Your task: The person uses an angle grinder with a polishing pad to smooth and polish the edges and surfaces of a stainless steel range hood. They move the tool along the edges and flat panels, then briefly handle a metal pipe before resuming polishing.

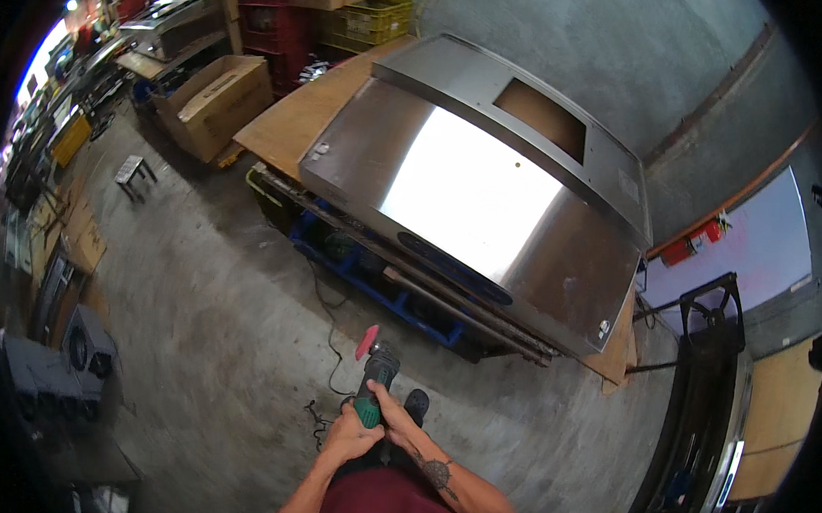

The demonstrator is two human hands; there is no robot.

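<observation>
below steel panel (473, 200), hands (371, 424) gripping grinder (373, 383)

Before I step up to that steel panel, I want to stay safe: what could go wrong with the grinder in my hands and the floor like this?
1. The angle grinder is held by both the left hand and right hand, with the red disc exposed; it could catch clothing if it spins.
2. Its cord trails over the floor near your shoe, a likely trip.
3. The stainless panel lies tilted on the wooden table; pressure may shift it.
</observation>
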